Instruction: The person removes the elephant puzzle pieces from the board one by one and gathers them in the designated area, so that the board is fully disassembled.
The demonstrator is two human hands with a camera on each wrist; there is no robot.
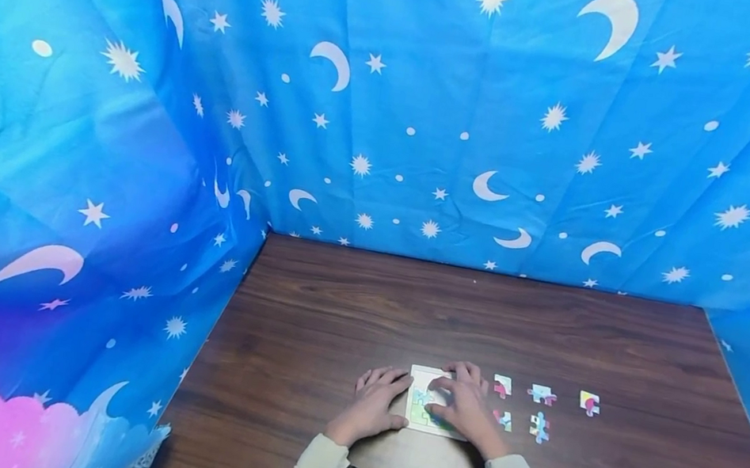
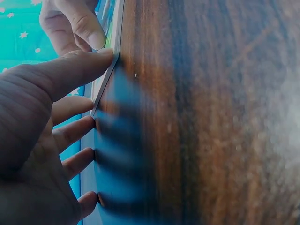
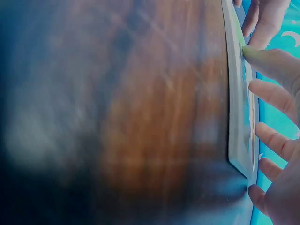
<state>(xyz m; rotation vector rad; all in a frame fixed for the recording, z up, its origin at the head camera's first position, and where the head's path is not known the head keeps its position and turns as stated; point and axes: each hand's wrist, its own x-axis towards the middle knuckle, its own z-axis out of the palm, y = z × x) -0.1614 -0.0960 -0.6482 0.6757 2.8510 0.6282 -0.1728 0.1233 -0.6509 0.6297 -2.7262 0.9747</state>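
Note:
A small jigsaw puzzle tray [image 1: 433, 432] with a pale rim lies on the table in the head view, with green and blue puzzle pieces [image 1: 420, 414] set in its left and lower part. My left hand [image 1: 374, 408] rests at the tray's left side, fingers spread on the table and thumb against the rim in the left wrist view. Over the tray's right half lies my right hand [image 1: 468, 409]. Its thumb [image 3: 267, 61] presses on the fitted pieces in the right wrist view, while the other fingers reach loosely across the tray, hiding part of it.
To the right of the tray lie several loose puzzle pieces: a red and white piece [image 1: 502, 385], a blue and pink piece [image 1: 542, 394], a yellow and red piece [image 1: 589, 402] and others. Behind the brown wooden table [image 1: 366, 297] hangs a blue curtain [image 1: 423, 97] with moons and stars.

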